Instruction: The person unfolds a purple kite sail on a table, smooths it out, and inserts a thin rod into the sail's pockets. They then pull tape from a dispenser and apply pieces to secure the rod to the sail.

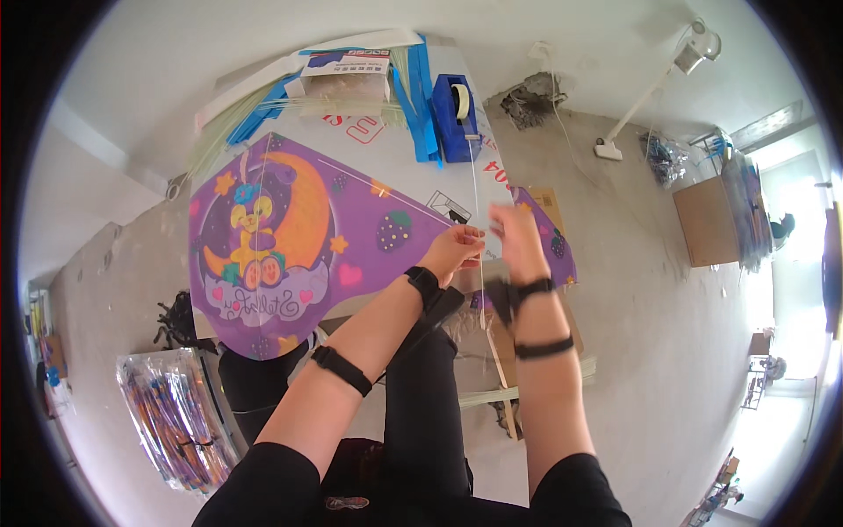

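Note:
A purple kite printed with an orange moon and a yellow cartoon animal lies over the table's left part, its lower edge hanging past the front. A thin pale rod runs along its upper right edge. My left hand is at the kite's right corner, thumb and fingers pinched together on it. Just to the right, my right hand is raised and smeared by motion, so its fingers cannot be read. Between the hands a thin pale line, perhaps a rod or string, runs down beyond the table. Black straps circle both forearms.
A blue tape dispenser stands at the table's back right, beside blue strips, pale thin rods and an opened box. Another purple printed piece lies at right. Plastic-wrapped bundles rest on the floor at left; a cardboard box stands far right.

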Available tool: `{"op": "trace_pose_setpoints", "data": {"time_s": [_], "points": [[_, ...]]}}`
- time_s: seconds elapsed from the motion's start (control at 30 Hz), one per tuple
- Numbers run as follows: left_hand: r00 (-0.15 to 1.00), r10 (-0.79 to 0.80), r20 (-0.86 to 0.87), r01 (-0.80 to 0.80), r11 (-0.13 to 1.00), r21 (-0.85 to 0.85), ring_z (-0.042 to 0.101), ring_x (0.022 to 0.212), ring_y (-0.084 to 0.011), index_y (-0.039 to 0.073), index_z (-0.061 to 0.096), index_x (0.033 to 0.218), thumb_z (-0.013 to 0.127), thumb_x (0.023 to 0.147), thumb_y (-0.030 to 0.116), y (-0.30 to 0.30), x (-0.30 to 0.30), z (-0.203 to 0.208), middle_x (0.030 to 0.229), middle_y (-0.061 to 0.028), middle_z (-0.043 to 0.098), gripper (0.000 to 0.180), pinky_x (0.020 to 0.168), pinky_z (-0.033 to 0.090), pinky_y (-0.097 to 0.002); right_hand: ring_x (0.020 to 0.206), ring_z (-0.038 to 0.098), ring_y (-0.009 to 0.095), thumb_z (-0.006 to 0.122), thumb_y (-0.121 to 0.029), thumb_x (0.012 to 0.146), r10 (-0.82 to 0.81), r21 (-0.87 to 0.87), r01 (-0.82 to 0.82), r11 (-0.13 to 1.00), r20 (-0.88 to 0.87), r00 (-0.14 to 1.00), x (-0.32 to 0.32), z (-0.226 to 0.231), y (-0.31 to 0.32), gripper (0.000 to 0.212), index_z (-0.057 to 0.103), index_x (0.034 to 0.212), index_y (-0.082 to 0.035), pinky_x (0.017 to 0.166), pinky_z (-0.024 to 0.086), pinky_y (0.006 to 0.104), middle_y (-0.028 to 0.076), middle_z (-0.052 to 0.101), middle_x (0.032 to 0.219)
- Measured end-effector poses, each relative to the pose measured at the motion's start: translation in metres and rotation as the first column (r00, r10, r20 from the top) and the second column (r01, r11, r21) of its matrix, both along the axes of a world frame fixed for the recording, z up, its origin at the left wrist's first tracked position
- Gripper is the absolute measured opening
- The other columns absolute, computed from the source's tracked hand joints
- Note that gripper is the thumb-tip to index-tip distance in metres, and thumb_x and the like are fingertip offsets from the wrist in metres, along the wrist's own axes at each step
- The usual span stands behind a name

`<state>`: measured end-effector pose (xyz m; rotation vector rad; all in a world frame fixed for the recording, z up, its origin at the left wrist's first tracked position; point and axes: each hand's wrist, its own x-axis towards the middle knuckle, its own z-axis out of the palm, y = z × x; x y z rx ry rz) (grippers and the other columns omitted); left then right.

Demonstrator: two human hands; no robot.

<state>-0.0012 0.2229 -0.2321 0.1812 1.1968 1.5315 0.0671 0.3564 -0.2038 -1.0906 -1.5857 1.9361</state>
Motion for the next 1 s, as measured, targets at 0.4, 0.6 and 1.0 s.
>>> {"op": "trace_pose_setpoints", "data": {"time_s": [0.4,0.6,1.0], "points": [[0.999,0.021,0.028,-0.023,0.997,0.075,0.062,0.077,-0.0137,0.008,0.058,0.102,0.066,0.084,0.002,0.022,0.004,-0.009,0.088,-0.0013,0.061,0.02,0.07,0.055,-0.0313,0.07,0.045,0.005,0.065,-0.014,0.088,-0.206,-0.245,0.197,0.949,-0.012,0.978,0.167,0.004,-0.13,0.01,0.061,0.085,-0.005,0.065,0.035,0.0203,-0.005,0.054,0.075],[0.999,0.038,0.008,-0.038,0.998,0.049,0.062,0.078,-0.0138,0.008,0.059,0.101,0.067,0.085,0.004,0.028,0.004,-0.01,0.088,-0.002,0.061,0.018,0.071,0.056,-0.0304,0.071,0.047,0.005,0.065,-0.014,0.089,-0.245,-0.286,0.233,0.929,-0.007,0.97,0.171,-0.003,-0.129,0.011,0.061,0.088,-0.004,0.067,0.037,0.0206,-0.004,0.057,0.079],[0.996,-0.023,-0.089,0.019,0.999,-0.044,0.058,0.076,-0.0086,0.007,0.059,0.108,0.064,0.089,0.01,-0.018,0.001,-0.015,0.088,0.0016,0.059,0.019,0.07,0.05,-0.0254,0.077,0.057,0.01,0.062,-0.009,0.089,-0.224,-0.281,0.182,0.942,-0.126,0.966,0.183,0.005,-0.129,0.008,0.061,0.09,-0.001,0.071,0.046,0.0238,0.004,0.063,0.084]]}}
